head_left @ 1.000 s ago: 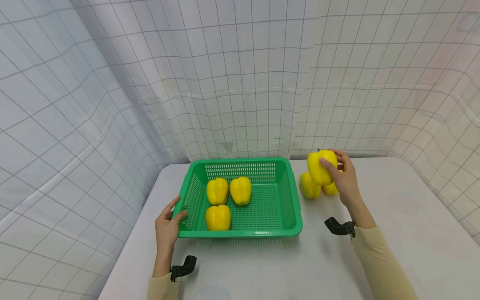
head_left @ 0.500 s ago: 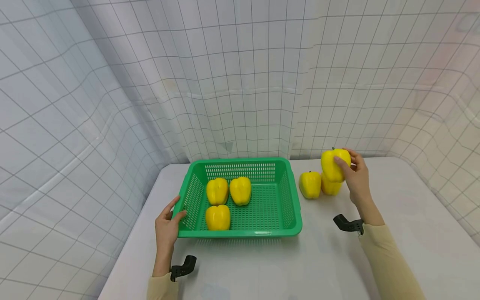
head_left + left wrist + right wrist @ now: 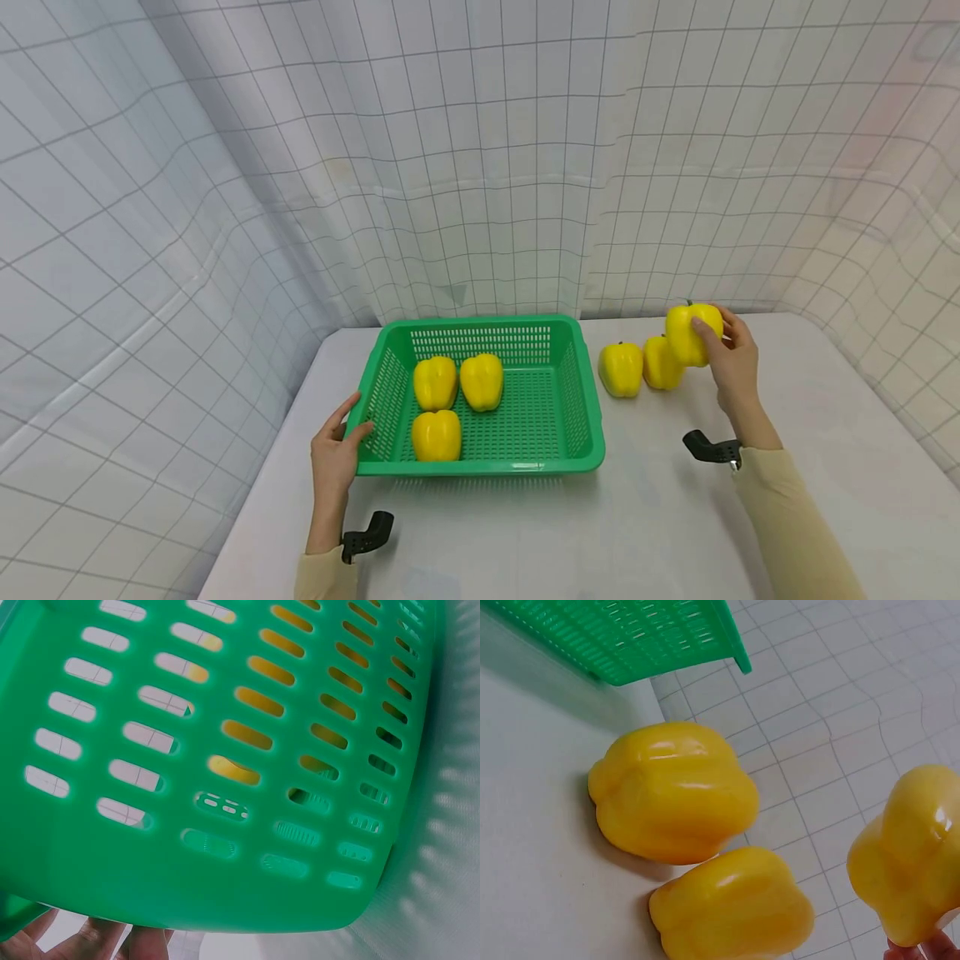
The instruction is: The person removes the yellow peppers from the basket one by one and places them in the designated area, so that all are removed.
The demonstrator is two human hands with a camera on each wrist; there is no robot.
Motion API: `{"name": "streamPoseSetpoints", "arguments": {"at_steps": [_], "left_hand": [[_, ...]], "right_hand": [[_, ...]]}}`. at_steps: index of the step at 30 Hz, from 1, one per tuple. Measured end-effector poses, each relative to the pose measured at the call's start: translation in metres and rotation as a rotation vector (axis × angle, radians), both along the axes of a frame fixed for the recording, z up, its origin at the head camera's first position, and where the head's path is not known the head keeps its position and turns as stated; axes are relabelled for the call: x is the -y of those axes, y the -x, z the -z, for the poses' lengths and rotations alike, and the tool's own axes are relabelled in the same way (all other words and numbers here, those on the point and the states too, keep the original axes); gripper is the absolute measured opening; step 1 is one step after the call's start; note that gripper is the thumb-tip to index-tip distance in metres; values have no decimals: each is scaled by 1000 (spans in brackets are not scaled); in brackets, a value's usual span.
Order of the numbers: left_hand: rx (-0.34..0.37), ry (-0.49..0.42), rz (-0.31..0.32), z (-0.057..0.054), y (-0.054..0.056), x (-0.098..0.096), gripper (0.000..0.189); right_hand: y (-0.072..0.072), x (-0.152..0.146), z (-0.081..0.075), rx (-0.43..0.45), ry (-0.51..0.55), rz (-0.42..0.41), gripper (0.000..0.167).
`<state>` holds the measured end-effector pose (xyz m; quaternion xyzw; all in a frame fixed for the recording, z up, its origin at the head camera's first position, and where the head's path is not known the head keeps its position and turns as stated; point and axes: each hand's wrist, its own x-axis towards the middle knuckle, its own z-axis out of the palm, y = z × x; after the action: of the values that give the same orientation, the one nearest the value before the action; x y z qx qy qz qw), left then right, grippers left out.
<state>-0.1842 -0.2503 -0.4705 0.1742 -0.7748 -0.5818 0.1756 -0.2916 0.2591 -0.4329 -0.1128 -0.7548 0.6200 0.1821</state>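
Observation:
My left hand [image 3: 335, 454] grips the left rim of a green slotted plastic basket [image 3: 480, 468], thumb inside and fingers outside; in the left wrist view its fingertips [image 3: 94, 941] show under the basket wall. Three yellow bell peppers stand in the basket's left half, among them a front one [image 3: 437, 436]. Over the table's right side, my right hand [image 3: 733, 358] holds another yellow bell pepper [image 3: 686, 335] between thumb and fingers, raised off the surface. Just left of it, two more peppers, a nearer-to-basket one [image 3: 621, 369] and a partly covered one [image 3: 662, 363], stand side by side.
A white table [image 3: 517, 542] carries everything. White curtains with a dark grid [image 3: 480, 167] hang behind it and along both sides. Black wrist-camera mounts [image 3: 367, 536] stick out inward from both forearms. The basket's right wall [image 3: 588, 400] stands close to the loose peppers.
My right hand has carried its pepper to the right, past the two standing peppers, uncovering more of the right-hand one. The left hand and basket stay where they were.

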Motion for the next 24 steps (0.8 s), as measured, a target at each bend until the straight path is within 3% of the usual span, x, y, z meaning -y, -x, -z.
{"name": "streamPoseSetpoints", "arguments": {"at_steps": [10, 24], "left_hand": [[6, 2, 2, -1, 0, 0, 46], [2, -1, 3, -1, 0, 0, 46]], "right_hand": [[6, -16, 13, 95, 76, 100, 68], [12, -32, 32, 179, 82, 150, 72]]}}
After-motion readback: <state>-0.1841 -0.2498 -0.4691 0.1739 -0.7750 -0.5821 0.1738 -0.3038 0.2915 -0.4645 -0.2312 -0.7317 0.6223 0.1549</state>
